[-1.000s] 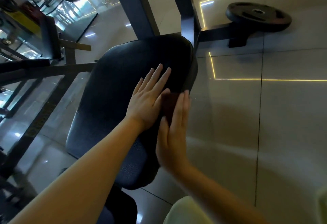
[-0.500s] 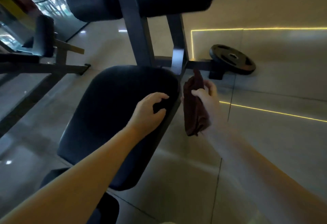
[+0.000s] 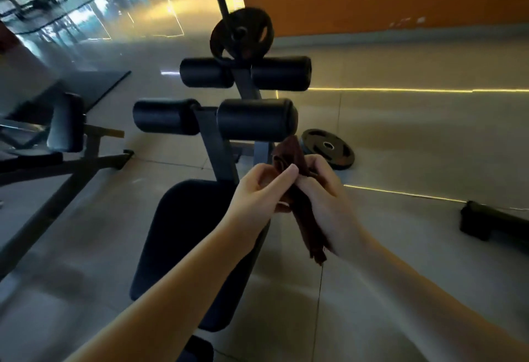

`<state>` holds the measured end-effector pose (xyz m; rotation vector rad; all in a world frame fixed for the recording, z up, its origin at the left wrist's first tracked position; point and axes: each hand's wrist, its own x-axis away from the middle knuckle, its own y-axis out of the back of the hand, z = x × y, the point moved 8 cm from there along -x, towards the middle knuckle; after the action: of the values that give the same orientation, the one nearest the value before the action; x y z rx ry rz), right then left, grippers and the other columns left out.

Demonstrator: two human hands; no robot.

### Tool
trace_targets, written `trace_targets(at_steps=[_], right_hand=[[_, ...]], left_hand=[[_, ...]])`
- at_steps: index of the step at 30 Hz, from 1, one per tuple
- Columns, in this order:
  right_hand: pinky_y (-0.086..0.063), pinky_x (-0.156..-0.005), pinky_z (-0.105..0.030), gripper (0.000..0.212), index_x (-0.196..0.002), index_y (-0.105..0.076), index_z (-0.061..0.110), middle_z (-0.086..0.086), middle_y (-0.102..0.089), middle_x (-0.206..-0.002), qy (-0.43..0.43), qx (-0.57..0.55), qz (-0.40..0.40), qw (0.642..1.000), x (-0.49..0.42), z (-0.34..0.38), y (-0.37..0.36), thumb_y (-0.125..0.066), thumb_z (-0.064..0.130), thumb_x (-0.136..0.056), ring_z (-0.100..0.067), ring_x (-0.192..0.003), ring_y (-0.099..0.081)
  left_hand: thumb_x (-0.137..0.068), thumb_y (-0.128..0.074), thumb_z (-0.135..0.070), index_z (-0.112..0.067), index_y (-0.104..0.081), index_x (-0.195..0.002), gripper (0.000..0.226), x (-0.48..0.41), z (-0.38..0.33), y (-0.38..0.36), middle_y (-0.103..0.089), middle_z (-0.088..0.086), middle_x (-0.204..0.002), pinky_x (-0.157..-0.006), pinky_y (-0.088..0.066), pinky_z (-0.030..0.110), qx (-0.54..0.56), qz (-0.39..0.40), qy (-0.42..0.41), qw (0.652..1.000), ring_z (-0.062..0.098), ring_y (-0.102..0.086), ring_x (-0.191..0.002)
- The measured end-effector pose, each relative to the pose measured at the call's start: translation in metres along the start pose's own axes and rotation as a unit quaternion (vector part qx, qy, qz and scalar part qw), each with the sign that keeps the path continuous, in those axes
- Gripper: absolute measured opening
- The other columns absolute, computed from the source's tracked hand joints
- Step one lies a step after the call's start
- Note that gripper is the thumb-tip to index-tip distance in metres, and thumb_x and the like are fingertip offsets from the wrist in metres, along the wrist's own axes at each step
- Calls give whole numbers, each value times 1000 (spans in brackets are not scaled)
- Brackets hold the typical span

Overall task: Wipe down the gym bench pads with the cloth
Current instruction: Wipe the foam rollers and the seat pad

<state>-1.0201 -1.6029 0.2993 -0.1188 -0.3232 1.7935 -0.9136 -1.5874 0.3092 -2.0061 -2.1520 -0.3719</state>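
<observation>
Both hands (image 3: 289, 190) pinch cloth (image 3: 289, 158) above seat pad (image 3: 186, 233) right edge (off pad)

Left hand (image 3: 257, 193) off the seat pad (image 3: 183, 233); now with the right hand (image 3: 326, 201) on the raised cloth (image 3: 287, 153).

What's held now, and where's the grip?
The brown cloth, in both hands: left hand pinches its bunched upper part, right hand wraps its middle; the lower end hangs free.
</observation>
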Motion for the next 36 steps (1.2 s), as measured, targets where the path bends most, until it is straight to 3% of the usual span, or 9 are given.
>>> trace_targets(at_steps=[3,9,17,19,22,26,30,33,36], right_hand=[[-55,-75,-32,17,-95,-67,20,-5,-68,-88,-14,-37,-2,999,20,54,-15,-51,16,-99,-18,-82,-67],[-55,-60,-25,21,-93,-70,15,-6,-68,-81,-34,-81,-27,996,59,158,-43,-50,12,-98,-16,-73,-67],[-57,-82,-52,18,-91,-68,13,-17,-67,-97,-37,-129,-77,988,107,292,-69,-51,10,-97,-38,-98,-67],[-54,-74,-43,18,-100,-65,10,-12,-66,-97,-38,-113,-90,989,118,323,-71,-47,13,-98,-30,-92,-65],[-46,-63,-35,23,-111,-61,4,-12,-65,-98,-54,-110,-120,985,125,354,-66,-43,11,-98,-25,-84,-62],[-46,-62,-34,11,-99,-51,10,-16,-55,-105,-27,-82,-172,981,132,373,-55,-51,0,-94,-25,-85,-56],[-51,-91,-47,13,-104,-61,9,-17,-64,-115,-70,-47,-69,994,147,372,-88,-61,18,-95,-30,-106,-61],[-48,-75,-41,36,-102,-62,14,-10,-65,-106,-126,-100,58,985,160,370,-119,-53,48,-96,-24,-95,-60],[-52,-77,-37,34,-109,-65,15,-5,-72,-99,-104,-55,149,982,162,366,-143,-63,42,-90,-20,-89,-67]], left_hand=[[-83,-66,-35,-5,-60,-115,45,28,-52,1,-71,14,-106,-91,-57,42,34,4,4,999,26,-71,-98],[-98,-57,-17,-7,-63,-114,21,88,-154,11,-71,16,-108,-92,-56,46,27,27,-36,999,29,-69,-102],[-102,-43,-6,-10,-56,-115,19,159,-286,31,-68,14,-105,-69,-58,28,25,-1,-125,992,22,-70,-93],[-104,-40,-9,-17,-54,-114,19,174,-316,36,-66,9,-105,-69,-58,27,18,-9,-157,987,20,-69,-94],[-104,-40,-14,-21,-55,-114,20,193,-351,47,-63,12,-109,-82,-59,45,2,-28,-197,980,29,-65,-102],[-103,-41,-15,-17,-56,-110,17,215,-384,50,-60,7,-104,-73,-51,35,-15,-47,-237,970,24,-61,-97],[-102,-45,-20,-22,-56,-108,13,240,-408,48,-62,10,-103,-76,-52,39,-75,-108,-268,954,28,-63,-99],[-103,-44,-20,-20,-54,-109,11,261,-419,52,-63,15,-102,-79,-56,48,-128,-164,-283,936,33,-64,-96],[-103,-45,-19,-19,-53,-107,9,281,-426,65,-62,14,-97,-80,-55,47,-175,-237,-284,912,32,-64,-91]])
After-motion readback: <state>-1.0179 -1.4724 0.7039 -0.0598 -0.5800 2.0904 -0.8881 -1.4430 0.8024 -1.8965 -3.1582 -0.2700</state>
